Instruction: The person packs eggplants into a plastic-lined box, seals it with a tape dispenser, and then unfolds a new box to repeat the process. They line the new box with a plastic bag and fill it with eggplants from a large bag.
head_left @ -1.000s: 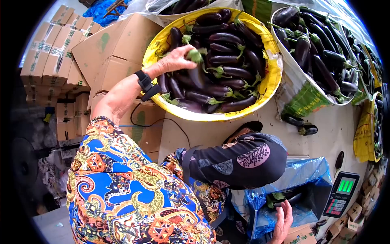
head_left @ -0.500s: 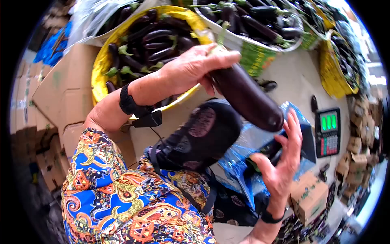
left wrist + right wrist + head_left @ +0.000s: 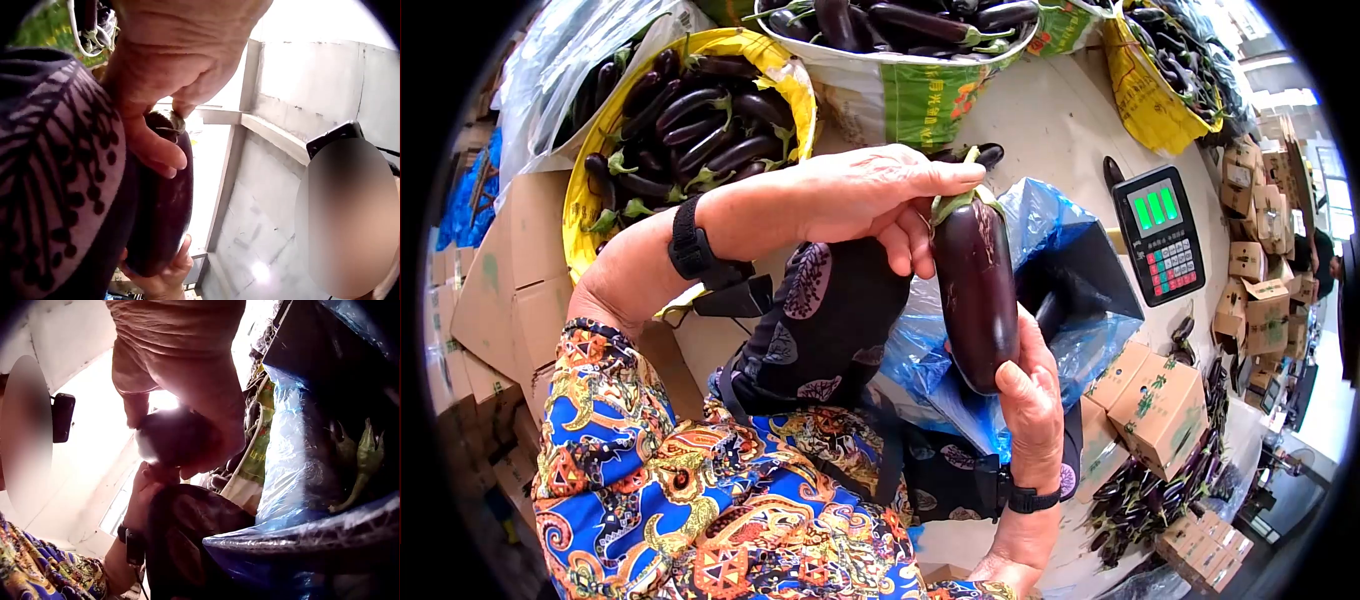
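Note:
A large dark purple eggplant (image 3: 977,290) with pale scuff marks near its top is held between both hands, over the lap. My left hand (image 3: 870,205) pinches its green stem end; in the left wrist view, the left hand (image 3: 181,56) has thumb and fingers about the cap. Around the blunt lower end curls my right hand (image 3: 1032,395), its thumb lying on the skin. Just beyond it stands a box lined with blue plastic (image 3: 1040,215), with dark eggplants (image 3: 1055,310) inside. Two green stems (image 3: 369,450) show in that box in the right wrist view.
A yellow-rimmed basket (image 3: 805,95) full of eggplants stands at left, a white-rimmed sack (image 3: 920,100) of them behind. A scale display (image 3: 1160,235) lies right of the lined box. Cardboard boxes (image 3: 1155,420) and loose eggplants (image 3: 1140,510) are at lower right.
The left hand has brought an eggplant from the yellow basket to above the lap. The right hand has left the lined box and taken hold of the eggplant's lower end. The view has turned rightward.

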Motion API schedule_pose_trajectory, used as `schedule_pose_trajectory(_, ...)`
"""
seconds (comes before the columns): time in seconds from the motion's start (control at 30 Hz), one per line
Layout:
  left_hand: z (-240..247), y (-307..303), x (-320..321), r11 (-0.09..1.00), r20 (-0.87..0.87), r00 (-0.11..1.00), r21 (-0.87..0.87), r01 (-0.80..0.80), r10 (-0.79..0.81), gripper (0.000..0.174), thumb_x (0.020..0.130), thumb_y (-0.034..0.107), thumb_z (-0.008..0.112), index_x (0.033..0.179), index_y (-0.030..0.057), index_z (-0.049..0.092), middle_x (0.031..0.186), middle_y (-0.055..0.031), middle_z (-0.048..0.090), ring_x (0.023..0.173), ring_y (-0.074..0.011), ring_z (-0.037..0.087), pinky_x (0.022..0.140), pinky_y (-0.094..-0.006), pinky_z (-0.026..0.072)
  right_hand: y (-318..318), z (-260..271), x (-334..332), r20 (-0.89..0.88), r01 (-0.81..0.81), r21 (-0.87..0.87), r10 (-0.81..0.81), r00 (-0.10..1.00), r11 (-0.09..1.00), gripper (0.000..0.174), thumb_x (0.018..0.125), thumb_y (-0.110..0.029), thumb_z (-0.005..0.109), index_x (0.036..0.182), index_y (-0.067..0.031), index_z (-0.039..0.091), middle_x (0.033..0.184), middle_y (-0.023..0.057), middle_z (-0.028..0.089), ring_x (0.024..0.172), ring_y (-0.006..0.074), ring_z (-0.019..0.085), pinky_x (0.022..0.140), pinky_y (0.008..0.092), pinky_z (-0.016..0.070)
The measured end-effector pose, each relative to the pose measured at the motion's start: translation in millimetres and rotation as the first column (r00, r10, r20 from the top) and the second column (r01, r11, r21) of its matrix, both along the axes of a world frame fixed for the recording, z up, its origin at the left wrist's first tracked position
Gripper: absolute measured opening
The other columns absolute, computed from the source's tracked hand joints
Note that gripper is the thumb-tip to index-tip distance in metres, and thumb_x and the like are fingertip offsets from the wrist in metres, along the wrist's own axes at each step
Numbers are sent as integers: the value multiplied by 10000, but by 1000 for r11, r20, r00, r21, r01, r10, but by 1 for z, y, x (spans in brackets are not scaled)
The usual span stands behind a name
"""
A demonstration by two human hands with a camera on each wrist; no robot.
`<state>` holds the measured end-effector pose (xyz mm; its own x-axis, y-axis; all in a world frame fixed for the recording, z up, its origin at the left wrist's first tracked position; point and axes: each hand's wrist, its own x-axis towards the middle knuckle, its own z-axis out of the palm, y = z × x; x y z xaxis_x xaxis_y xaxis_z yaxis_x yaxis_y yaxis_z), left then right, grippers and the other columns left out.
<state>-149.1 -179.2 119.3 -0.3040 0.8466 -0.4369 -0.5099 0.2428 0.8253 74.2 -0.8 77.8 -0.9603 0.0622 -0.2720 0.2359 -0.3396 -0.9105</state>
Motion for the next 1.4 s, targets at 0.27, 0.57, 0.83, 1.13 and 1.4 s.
schedule_pose_trajectory(0.27,-2,50,18,957,-273,920,1,292,-280,568,994,474,546,1241,-34,604,1014,-106,688,767,-170,703,676,-267,574,20,-1,-4,60,89,-49,-86,994,995,817,836,-444,729,1424,6,385,1240,177,615,1087,275,646,988,382,491)
schedule_pose_trajectory(0.57,-43,5,-44,991,-455,884,-114,63,-109,456,974,393,618,1261,38,623,1065,-117,696,910,-169,688,794,-278,558,55,-28,53,225,455,-34,-436,871,890,387,950,-141,614,1286,8,492,1162,121,629,1034,223,622,968,363,479)
schedule_pose_trajectory(0.83,-121,-116,-58,921,-222,951,-278,-274,216,338,1018,273,557,1260,41,597,1023,-44,686,887,-108,663,792,-250,553,53,-99,40,330,418,96,-425,843,903,417,943,-184,669,1285,-13,501,1181,95,622,1077,189,600,963,353,480)
schedule_pose_trajectory(1.13,-150,-176,-41,849,-124,890,-266,-457,440,289,996,218,606,1222,36,613,944,-19,694,812,-79,651,757,-196,534,63,-83,57,331,362,70,-364,871,930,477,930,-162,674,1334,-26,462,1223,69,574,1115,180,547,1016,332,416)
schedule_pose_trajectory(1.4,-149,-174,-33,849,-234,879,-247,-467,416,306,998,222,608,1233,26,596,944,-24,694,846,-76,668,760,-185,530,66,-92,70,355,429,-180,-348,867,885,485,960,-188,622,1383,-43,437,1258,98,577,1159,244,559,1054,396,412)
